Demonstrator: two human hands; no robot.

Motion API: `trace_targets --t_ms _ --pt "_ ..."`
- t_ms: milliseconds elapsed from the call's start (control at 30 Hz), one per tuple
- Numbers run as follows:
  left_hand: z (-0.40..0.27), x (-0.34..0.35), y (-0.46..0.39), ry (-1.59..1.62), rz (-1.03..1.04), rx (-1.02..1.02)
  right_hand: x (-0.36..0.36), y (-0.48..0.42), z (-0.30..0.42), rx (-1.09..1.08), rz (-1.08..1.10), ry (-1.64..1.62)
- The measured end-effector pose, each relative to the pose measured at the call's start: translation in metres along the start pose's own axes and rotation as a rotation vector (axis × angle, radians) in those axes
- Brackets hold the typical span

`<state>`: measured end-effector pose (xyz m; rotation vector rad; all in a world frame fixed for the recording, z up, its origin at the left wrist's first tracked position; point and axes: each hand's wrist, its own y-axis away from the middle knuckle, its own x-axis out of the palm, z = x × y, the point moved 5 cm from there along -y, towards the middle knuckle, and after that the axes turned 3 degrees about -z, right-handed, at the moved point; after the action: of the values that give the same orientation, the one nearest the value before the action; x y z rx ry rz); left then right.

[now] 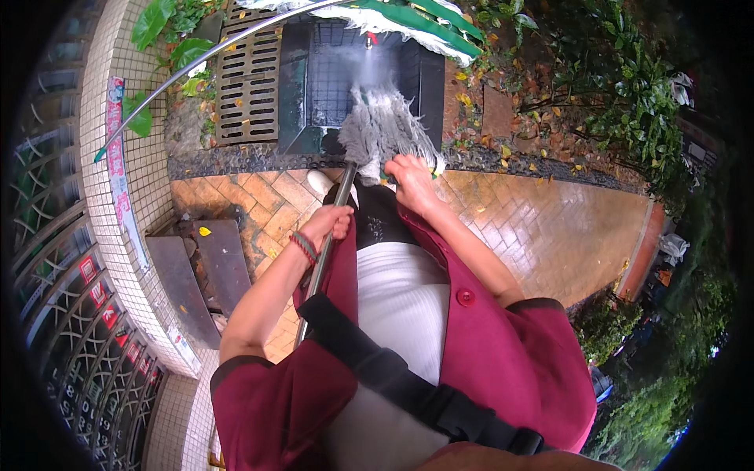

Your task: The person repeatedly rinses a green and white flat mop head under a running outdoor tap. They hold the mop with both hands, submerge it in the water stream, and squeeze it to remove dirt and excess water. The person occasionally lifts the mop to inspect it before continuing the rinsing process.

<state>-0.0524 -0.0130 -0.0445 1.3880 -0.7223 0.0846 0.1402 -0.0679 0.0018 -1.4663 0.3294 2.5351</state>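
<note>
My left hand (pixel 330 225) is wrapped around the metal pole (pixel 317 277) of a mop, which slants down past my left side. At the pole's far end, the wet grey string mop head (pixel 383 123) lies over the near edge of a tiled wash basin (pixel 434 103). My right hand (pixel 412 181) grips the near right edge of that mop head, where a bit of green shows. Water sprays from a red-handled tap (pixel 370 42) toward the far ends of the strands. The basin floor under the mop head is hidden.
Beyond the tap are white-stringed mop heads with green bands (pixel 421 26); a thin metal pole (pixel 194 69) arcs leftward. A slotted drain grate (pixel 247 82) adjoins the basin. Left stands a tiled wall (pixel 141 171) near dark slabs (pixel 221 265). Wet brick paving (pixel 518 229) and shrubs (pixel 618 112) lie right.
</note>
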Motion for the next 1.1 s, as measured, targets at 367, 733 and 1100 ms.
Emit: trace_targets --t_ms 367,733,1100 --pt "0.000 0.048 0.031 -0.048 -0.062 0.006 -0.055 -0.009 -0.015 -0.043 -0.023 -0.079" --pt "-0.032 0.080 0.017 0.052 -0.042 0.180 -0.073 -0.138 0.031 -0.571 -0.053 0.299" --pt "-0.029 0.068 0.011 -0.016 -0.124 0.058 0.004 -0.139 0.059 -0.710 0.215 0.168"
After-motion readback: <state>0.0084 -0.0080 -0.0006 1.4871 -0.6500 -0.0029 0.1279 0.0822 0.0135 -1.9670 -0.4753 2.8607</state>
